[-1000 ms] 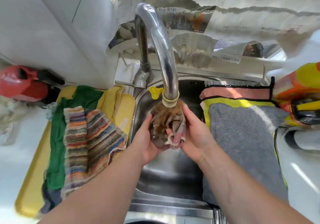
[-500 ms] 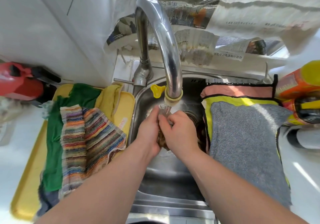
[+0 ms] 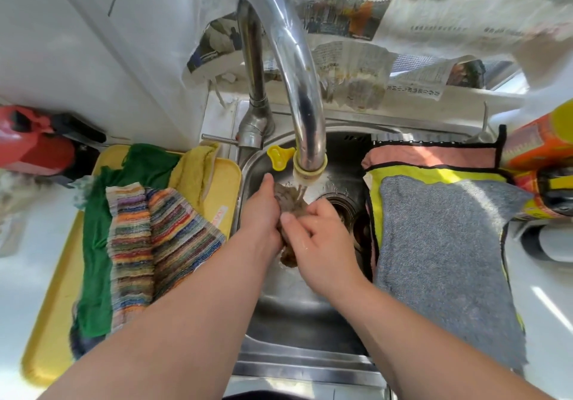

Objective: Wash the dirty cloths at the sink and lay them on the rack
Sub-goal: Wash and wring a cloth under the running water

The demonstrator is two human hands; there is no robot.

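Under one faucet [image 3: 297, 74], two hands [image 3: 260, 213] [image 3: 322, 241] squeeze one cloth [image 3: 288, 195].

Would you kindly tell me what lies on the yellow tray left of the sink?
A green cloth, a striped cloth partly over it, and a yellow cloth at the far end. The tray surface beneath them is covered.

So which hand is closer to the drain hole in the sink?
Right. The right hand grips the brown cloth just beside the drain hole, its knuckles almost at the rim. The left hand holds the cloth's other side, further from the drain.
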